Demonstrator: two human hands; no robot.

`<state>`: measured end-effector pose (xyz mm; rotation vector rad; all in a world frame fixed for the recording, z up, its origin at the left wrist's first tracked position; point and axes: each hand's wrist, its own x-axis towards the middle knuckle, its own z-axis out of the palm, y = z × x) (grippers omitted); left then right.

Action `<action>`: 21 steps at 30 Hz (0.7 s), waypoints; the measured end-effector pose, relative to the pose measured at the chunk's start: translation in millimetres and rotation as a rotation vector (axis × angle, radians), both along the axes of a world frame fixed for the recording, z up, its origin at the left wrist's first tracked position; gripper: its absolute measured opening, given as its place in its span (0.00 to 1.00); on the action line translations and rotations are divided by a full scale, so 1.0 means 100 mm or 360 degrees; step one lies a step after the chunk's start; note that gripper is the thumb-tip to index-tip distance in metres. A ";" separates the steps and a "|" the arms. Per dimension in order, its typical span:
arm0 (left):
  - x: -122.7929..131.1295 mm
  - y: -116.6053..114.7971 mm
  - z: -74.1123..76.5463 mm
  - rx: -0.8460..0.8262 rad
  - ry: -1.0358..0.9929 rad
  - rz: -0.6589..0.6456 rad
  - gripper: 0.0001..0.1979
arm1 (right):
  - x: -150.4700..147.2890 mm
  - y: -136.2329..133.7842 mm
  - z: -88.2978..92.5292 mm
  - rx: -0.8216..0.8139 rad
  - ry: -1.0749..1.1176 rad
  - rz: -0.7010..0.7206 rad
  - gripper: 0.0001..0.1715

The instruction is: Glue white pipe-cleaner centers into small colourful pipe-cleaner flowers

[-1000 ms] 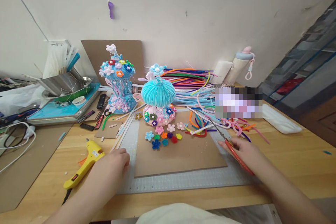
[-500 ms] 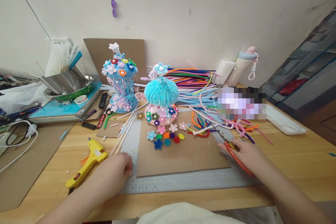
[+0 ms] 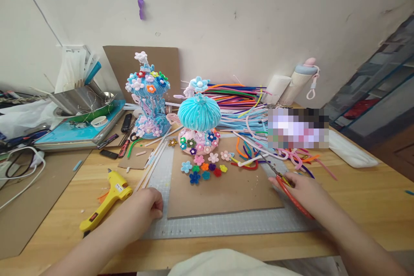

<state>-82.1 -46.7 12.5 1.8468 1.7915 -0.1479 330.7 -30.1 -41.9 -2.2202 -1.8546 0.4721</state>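
My right hand (image 3: 302, 187) is closed around a pair of scissors (image 3: 293, 200) with red-orange handles, their blades pointing away toward loose pipe cleaner pieces (image 3: 247, 155). Resting on the left edge of the grey cutting mat (image 3: 226, 224), my left hand (image 3: 147, 207) is curled closed, and nothing sticks out of it. Between the hands lies a cardboard sheet (image 3: 233, 198) with several small fuzzy flowers (image 3: 205, 175) on it. Behind them stands a pipe cleaner ornament with a turquoise dome (image 3: 199, 113) over a pink, flower-covered base (image 3: 199, 141).
A yellow glue gun (image 3: 111, 198) lies beside my left forearm. A taller blue flowered ornament (image 3: 149, 99) stands at the back left, near a metal pot (image 3: 76, 97). Bundled pipe cleaners (image 3: 234, 95) line the wall. A bottle (image 3: 299, 79) stands at the back right.
The view has shifted very slightly. Both hands, the scissors and the things on the table keep their places.
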 end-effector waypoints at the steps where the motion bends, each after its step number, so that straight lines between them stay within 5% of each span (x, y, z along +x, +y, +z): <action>1: -0.01 0.00 -0.01 0.0008 -0.0018 -0.0020 0.06 | 0.00 0.00 0.00 -0.0048 0.0008 0.0004 0.24; 14: -0.05 -0.03 -0.06 0.0078 -0.0161 -0.0111 0.06 | 0.00 -0.03 -0.01 -0.0077 -0.0003 0.0024 0.23; 21: -0.05 0.08 -0.10 -0.0097 -0.0021 -0.0081 0.04 | -0.03 -0.04 0.01 -0.0013 -0.0035 0.0008 0.20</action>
